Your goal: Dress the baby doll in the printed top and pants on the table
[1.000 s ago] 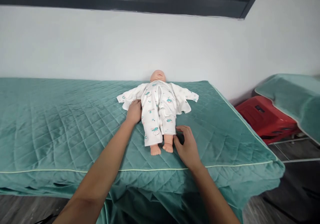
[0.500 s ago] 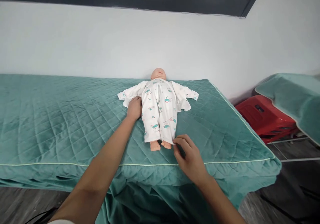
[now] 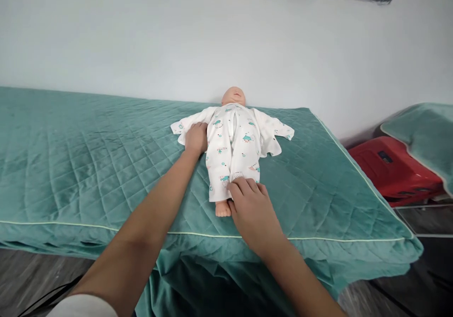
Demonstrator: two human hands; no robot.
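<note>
A baby doll (image 3: 233, 96) lies on its back in a white print shirt (image 3: 272, 130). White print trousers (image 3: 220, 159) cover its front from chest to ankles. At the doll's side my left hand (image 3: 197, 137) presses its bent fingers against the edge of the clothes, their tips partly hidden. My right hand (image 3: 253, 213) is closed at the trouser cuff on the right-hand leg, thumb and forefinger pinching the cloth near its inner edge. That hand hides the foot on its side; the other bare foot (image 3: 222, 209) sticks out below its cuff.
The doll rests on a green quilted bed cover (image 3: 116, 166) with a light piped edge, against a white wall (image 3: 141, 48). Beyond the bed's right edge are a red plastic object (image 3: 392, 166) and a green cloth (image 3: 424, 133). Dark cables lie on the floor.
My right hand has moved from the outer side of the trouser cuff to its inner side, now covering one foot. My left hand stays at the doll's side. The view has shifted slightly.
</note>
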